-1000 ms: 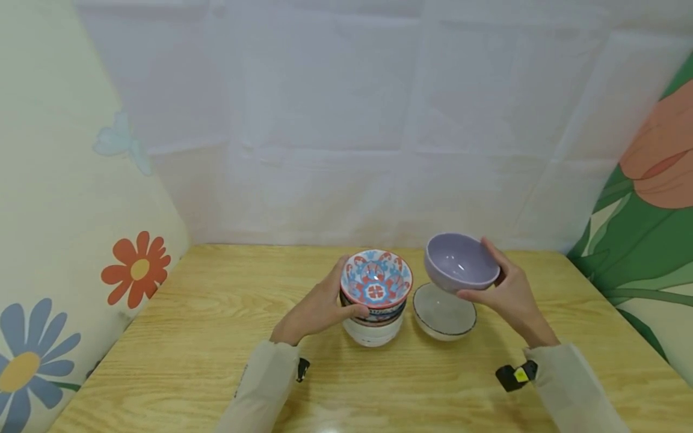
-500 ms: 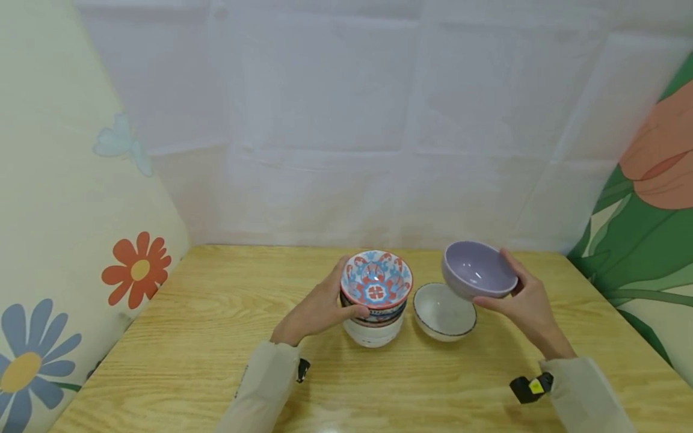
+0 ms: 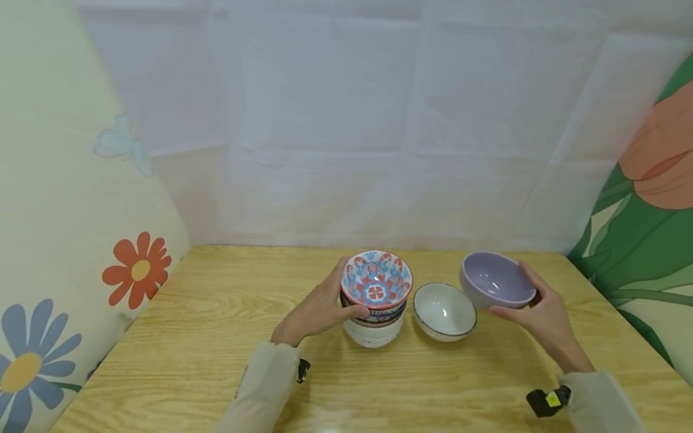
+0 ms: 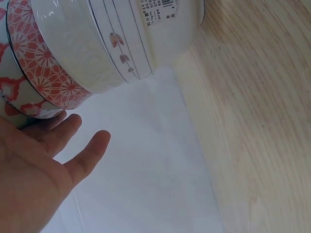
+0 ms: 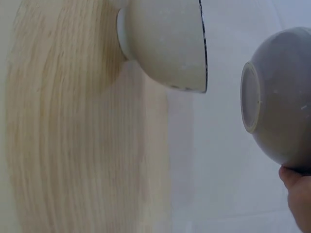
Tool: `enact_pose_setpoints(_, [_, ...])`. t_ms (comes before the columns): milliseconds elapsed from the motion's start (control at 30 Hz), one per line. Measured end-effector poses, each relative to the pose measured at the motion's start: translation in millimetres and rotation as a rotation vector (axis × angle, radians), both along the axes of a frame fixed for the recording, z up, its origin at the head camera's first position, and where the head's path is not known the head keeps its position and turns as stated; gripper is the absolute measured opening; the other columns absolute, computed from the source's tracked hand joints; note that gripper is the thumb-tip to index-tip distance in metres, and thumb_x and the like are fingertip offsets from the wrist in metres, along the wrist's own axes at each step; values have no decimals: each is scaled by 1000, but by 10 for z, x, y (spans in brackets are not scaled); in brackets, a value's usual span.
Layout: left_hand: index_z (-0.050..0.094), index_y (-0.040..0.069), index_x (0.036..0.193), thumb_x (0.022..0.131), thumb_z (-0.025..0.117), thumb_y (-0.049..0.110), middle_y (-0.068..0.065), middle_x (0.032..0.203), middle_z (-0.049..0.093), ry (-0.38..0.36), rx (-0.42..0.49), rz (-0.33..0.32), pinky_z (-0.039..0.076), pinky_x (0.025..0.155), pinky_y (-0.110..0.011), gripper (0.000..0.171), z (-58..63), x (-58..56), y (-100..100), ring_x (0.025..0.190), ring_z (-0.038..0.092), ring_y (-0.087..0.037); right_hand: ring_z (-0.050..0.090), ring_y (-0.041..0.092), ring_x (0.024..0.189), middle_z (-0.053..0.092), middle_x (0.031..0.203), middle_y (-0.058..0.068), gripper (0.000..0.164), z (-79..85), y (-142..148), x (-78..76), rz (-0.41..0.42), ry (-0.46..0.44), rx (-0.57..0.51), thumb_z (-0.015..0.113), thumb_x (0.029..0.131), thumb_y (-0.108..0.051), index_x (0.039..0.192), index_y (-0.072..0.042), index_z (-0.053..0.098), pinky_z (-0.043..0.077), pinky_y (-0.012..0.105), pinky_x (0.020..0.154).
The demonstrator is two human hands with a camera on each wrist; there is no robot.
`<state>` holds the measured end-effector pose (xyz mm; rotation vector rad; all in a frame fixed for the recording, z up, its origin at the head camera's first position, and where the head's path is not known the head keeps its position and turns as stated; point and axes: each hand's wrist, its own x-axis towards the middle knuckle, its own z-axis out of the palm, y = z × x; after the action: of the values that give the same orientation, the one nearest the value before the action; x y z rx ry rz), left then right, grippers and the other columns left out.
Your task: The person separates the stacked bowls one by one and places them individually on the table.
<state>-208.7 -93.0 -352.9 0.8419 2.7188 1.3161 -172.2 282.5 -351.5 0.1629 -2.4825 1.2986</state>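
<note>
Purple bowl (image 3: 497, 281): pinched in the right hand (image 3: 543, 316) above the bench (image 3: 184, 337).
White bowl (image 3: 445, 311): cleared as the purple bowl is shifted rightward; separation is judged under way.
Bowl stack (image 3: 376, 297): clasped by the left hand (image 3: 320, 308).

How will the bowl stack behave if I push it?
The bowl stack stands several bowls high, so a high push could topple it. The patterned top bowl shines like glazed ceramic, so probably stiff and breakable.

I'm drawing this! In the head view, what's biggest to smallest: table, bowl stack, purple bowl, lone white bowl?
Table
Bowl stack
Purple bowl and lone white bowl: too close to rank; purple's held up, maybe nearer the camera.
</note>
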Motion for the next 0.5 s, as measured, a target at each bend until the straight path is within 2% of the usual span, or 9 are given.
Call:
enact_pose_setpoints(100, [3, 32, 142, 71, 65, 53, 1, 141, 31, 1, 1, -1, 34, 99, -44, 97, 4, -2, 2, 126, 35, -16, 40, 4, 108, 27, 139, 27, 95, -42, 54, 11, -27, 8, 3, 77, 70, -13, 143, -4, 17, 33, -1, 75])
enact_pose_setpoints(133, [3, 33, 142, 71, 65, 54, 2, 141, 31, -4, -1, 2, 34, 99, -43, 97, 6, -3, 2, 126, 35, -15, 40, 3, 107, 28, 139, 27, 95, -50, 68, 15, -40, 6, 9, 77, 69, -14, 143, -4, 17, 33, -1, 75])
enact_pose_setpoints(200, [2, 33, 142, 71, 65, 54, 1, 141, 31, -2, 2, 1, 34, 99, -44, 97, 7, -2, 1, 126, 35, -16, 41, 8, 110, 27, 139, 27, 96, -71, 99, 20, -53, 4, 8, 77, 69, -14, 143, -5, 17, 32, -2, 74])
enact_pose_setpoints(333, [2, 32, 143, 71, 65, 54, 0, 142, 29, 0, 0, 3, 34, 99, -45, 98, 7, 8, -2, 127, 34, -17, 37, 35, 114, 26, 140, 28, 96, -109, 154, 34, -74, -15, 11, 77, 70, -15, 143, -6, 15, 30, -3, 74])
enact_pose_setpoints(500, [0, 29, 143, 71, 66, 52, -2, 144, 26, -3, 2, 6, 32, 100, -46, 100, 9, 23, -3, 128, 32, -19, 37, 37, 115, 26, 140, 28, 96, -169, 234, 42, -102, -34, 28, 76, 70, -16, 143, -6, 14, 29, -3, 73])
